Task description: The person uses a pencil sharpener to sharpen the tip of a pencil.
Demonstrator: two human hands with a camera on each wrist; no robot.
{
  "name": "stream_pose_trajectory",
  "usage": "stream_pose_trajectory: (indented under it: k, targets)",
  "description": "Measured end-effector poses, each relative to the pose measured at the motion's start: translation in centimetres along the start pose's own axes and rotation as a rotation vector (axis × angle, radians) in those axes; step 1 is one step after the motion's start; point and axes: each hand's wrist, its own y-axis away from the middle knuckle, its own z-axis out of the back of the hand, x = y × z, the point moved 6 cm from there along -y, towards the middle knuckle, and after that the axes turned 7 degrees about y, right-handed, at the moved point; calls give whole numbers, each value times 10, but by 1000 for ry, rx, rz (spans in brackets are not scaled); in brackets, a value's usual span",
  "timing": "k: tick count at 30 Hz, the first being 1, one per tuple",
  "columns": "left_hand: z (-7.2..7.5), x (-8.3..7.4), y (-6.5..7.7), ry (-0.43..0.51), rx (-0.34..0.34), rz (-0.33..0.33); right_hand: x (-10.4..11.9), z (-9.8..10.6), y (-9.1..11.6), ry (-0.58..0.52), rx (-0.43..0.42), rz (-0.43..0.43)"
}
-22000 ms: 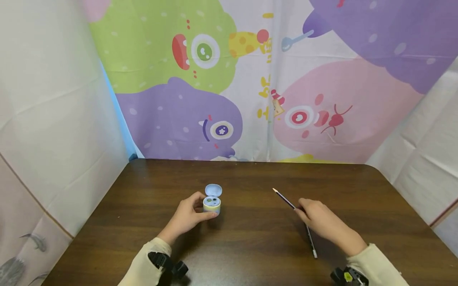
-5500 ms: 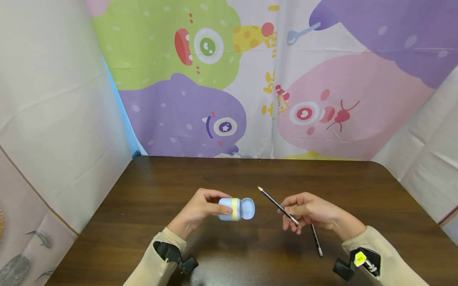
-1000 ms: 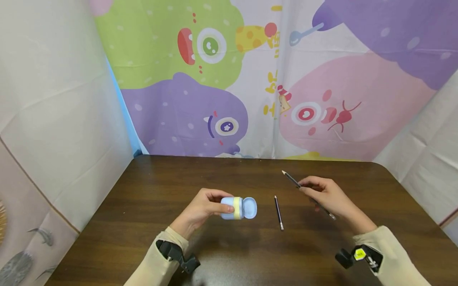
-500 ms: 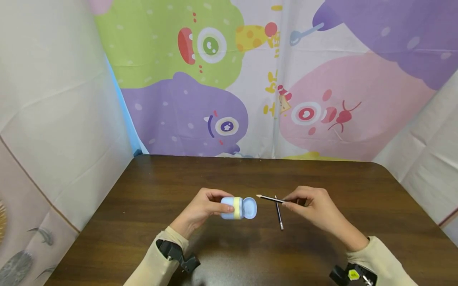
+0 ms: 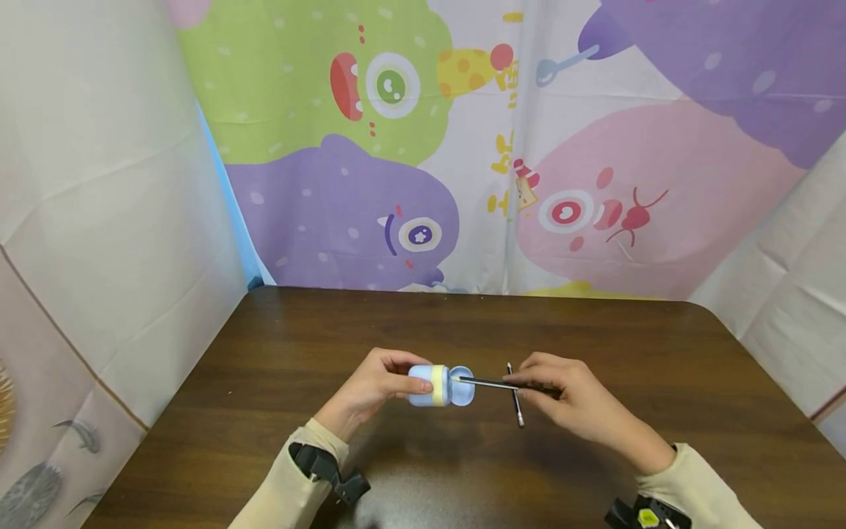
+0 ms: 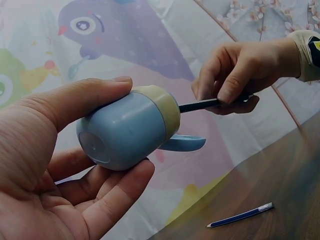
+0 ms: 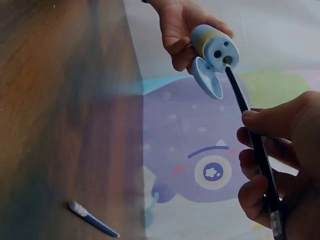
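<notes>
My left hand (image 5: 373, 386) holds a light blue pencil sharpener (image 6: 125, 127) with a yellow band, tipped on its side above the table. Its flip lid (image 7: 207, 80) hangs open, and the top with several round holes faces right. Between the thumb and fingers of my right hand (image 5: 571, 393) is a long dark pencil (image 7: 240, 95). Its pale sharpened tip sits at the largest hole in the right wrist view. A shorter blue pencil (image 6: 240, 216) with a white eraser end lies on the table, partly behind the held pencil in the head view.
The dark wooden table (image 5: 297, 323) spreads beneath both hands. A cartoon-printed cloth (image 5: 370, 206) hangs at its far edge, with pale panels (image 5: 99, 184) on the sides. Each wrist wears a black camera mount (image 5: 327, 474).
Earlier the sharpener stood upright on the table; the left hand has since lifted and tilted it. The right hand put down the shorter pencil, took the longer one and brought its tip left to the sharpener.
</notes>
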Motion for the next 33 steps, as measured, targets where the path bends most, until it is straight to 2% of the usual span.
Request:
stream_pose_trajectory:
  k: [3, 6, 9, 12, 16, 27, 33]
  targets:
    - [-1, 0, 0, -2, 6, -2, 5, -3, -1, 65, 6, 80]
    - [-2, 1, 0, -15, 15, -3, 12, -6, -2, 180, -4, 173]
    - [-3, 2, -1, -31, 28, -1, 19, -8, -4, 287, -55, 251]
    - [-4, 3, -1, -38, 32, -2, 26, -9, -8, 329, -105, 306]
    - [-4, 2, -1, -36, 16, -6, 30, -10, -12, 334, -125, 338]
    - [-4, 2, -1, -29, -1, -6, 30, -18, -15, 358, -113, 371]
    - [-3, 4, 0, -15, -6, 7, 34, -21, -14, 434, -141, 405]
